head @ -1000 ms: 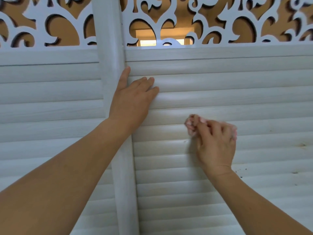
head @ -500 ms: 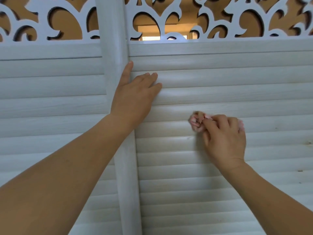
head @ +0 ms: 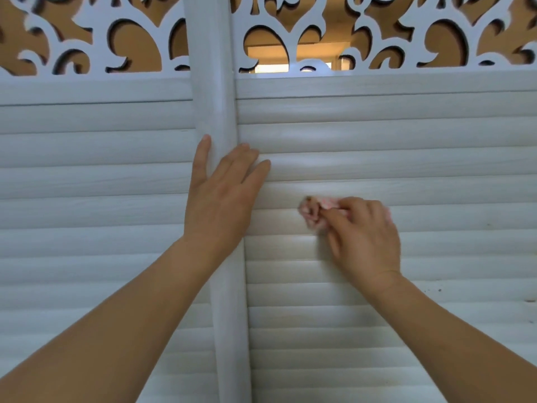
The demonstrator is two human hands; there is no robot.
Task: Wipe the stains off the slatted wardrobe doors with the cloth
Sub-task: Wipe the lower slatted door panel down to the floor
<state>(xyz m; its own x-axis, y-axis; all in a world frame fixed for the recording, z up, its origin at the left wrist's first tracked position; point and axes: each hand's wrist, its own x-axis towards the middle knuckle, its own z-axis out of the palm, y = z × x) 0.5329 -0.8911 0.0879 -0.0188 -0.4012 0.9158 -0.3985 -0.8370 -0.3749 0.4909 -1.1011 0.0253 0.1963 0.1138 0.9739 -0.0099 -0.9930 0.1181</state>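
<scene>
While the left hand (head: 220,196) lay flat, fingers straight and together, across the centre post (head: 216,112), the right hand (head: 363,234) pinched a wadded pink cloth (head: 312,212) against a slat of the right door (head: 406,170), mid-frame. Judged: wiping under way; next, sweep right toward dark specks (head: 438,290) at lower right. Most of the cloth was hidden under the fingers.

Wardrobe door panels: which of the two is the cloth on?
The right-hand panel, right of the vertical post. The right hand presses the pink cloth on its slats; the left-hand panel has no cloth.
</scene>
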